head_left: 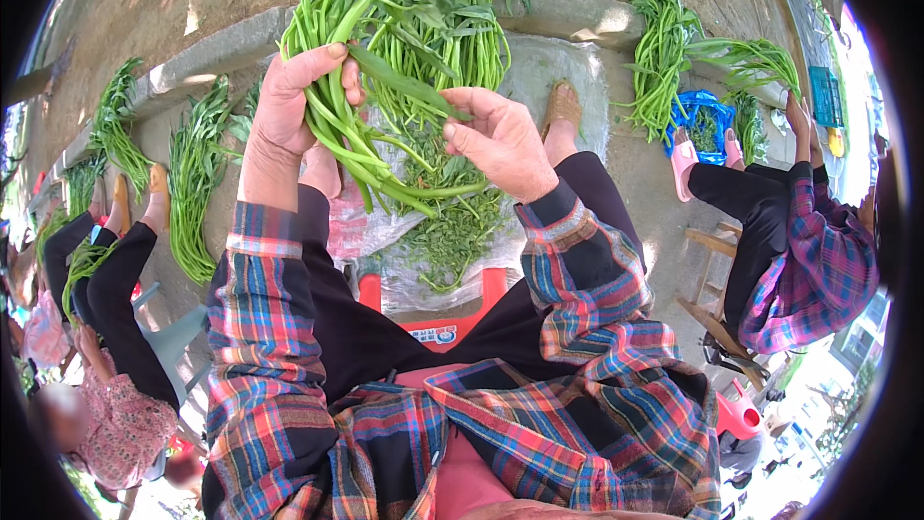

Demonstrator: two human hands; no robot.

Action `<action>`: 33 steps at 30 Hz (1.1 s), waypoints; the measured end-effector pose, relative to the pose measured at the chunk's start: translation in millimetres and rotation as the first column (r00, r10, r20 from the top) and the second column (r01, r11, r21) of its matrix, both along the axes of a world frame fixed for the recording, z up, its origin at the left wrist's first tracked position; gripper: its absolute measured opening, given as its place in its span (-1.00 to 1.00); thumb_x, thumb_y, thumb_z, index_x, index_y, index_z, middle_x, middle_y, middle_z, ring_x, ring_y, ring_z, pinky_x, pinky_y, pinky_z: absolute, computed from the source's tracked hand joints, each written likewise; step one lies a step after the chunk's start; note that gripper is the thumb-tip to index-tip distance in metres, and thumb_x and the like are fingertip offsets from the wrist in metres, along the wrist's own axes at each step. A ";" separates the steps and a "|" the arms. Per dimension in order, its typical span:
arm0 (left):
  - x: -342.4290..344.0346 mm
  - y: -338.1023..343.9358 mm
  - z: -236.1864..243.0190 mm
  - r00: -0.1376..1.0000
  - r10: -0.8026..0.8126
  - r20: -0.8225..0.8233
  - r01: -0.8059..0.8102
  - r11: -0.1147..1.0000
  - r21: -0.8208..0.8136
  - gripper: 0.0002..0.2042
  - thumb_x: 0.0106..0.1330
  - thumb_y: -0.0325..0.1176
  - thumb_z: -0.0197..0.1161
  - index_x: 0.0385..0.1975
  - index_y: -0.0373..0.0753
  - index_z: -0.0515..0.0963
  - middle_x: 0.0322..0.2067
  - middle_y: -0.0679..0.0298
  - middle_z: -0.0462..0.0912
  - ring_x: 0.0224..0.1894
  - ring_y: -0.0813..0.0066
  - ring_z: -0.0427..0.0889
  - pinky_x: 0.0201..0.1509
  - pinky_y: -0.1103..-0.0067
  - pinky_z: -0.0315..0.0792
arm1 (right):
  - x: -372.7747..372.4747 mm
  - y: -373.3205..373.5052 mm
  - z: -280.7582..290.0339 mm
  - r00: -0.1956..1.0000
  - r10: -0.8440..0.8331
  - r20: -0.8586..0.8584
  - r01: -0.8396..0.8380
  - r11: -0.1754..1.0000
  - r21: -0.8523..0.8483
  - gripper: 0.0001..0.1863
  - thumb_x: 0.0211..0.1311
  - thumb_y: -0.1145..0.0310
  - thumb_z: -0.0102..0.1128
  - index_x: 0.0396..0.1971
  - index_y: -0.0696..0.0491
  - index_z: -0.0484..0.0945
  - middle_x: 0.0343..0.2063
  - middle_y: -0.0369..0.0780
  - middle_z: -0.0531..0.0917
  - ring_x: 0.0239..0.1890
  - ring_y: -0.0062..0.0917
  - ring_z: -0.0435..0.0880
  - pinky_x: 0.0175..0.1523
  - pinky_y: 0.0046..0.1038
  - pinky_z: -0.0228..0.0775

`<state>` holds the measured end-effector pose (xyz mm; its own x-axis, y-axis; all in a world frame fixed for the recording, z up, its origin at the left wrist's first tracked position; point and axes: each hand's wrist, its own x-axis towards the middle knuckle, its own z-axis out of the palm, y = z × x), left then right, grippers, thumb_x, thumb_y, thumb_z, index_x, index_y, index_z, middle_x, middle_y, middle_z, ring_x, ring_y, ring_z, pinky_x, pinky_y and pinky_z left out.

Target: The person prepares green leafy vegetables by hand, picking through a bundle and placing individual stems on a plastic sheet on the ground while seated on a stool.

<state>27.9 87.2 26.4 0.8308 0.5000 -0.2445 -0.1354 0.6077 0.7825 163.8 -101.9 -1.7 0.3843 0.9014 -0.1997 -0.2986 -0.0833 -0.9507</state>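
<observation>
My left hand (pixel 294 111) is closed round a bunch of long green stems (pixel 371 169) with narrow leaves, which curves down toward the right. My right hand (pixel 486 140) has its thumb and fingers curled at a long leaf (pixel 409 87) on that bunch, holding it near its end. Beyond both hands lies a large heap of leafy greens (pixel 467 24). Below the bunch, picked leaves (pixel 448 246) are scattered on a pale plastic sheet (pixel 553 63) between my feet.
I sit on a red stool (pixel 486 294). Co-workers sit at left (pixel 106 390) and right (pixel 808 260), beside more bundles of greens (pixel 192 183). A blue bag (pixel 685 125) of leaves lies at the right. A concrete curb (pixel 577 10) runs behind the greens.
</observation>
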 end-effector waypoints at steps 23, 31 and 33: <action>-0.7 -0.1 7.6 0.962 0.109 -0.249 -0.079 0.989 0.129 -0.83 0.11 -0.44 0.22 -0.33 -0.35 0.50 -0.60 0.24 0.56 -0.62 0.53 0.55 -0.57 0.50 0.56 | 1.3 -1.2 -19.0 0.957 -0.069 0.282 0.092 0.993 -0.068 -0.91 0.09 0.50 0.12 -0.48 0.22 0.52 -0.65 -0.33 0.54 -0.59 -0.79 0.42 -0.49 -0.64 0.30; 1.5 2.4 0.3 0.948 0.195 -0.251 -0.132 0.960 0.248 -0.81 0.05 -0.48 0.28 -0.34 -0.35 0.50 -0.58 0.22 0.58 -0.62 0.55 0.55 -0.61 0.55 0.51 | -0.4 0.4 -21.6 0.947 -0.070 0.313 0.103 0.991 -0.089 -0.90 0.08 0.48 0.14 -0.49 0.21 0.52 -0.69 -0.34 0.51 -0.62 -0.78 0.38 -0.51 -0.63 0.27; 3.3 -0.1 0.5 0.942 0.246 -0.228 -0.177 0.942 0.284 -0.81 0.05 -0.52 0.28 -0.34 -0.36 0.50 -0.56 0.22 0.59 -0.59 0.58 0.56 -0.56 0.69 0.43 | -0.3 0.6 -21.8 0.951 -0.069 0.303 0.101 0.991 -0.093 -0.89 0.09 0.47 0.14 -0.50 0.21 0.52 -0.69 -0.35 0.50 -0.62 -0.79 0.37 -0.52 -0.63 0.25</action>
<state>31.1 87.2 26.9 0.6243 0.7310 -0.2755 -0.0125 0.3620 0.9321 163.5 -101.3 -23.5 0.5152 0.8427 -0.1565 -0.0131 -0.1749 -0.9845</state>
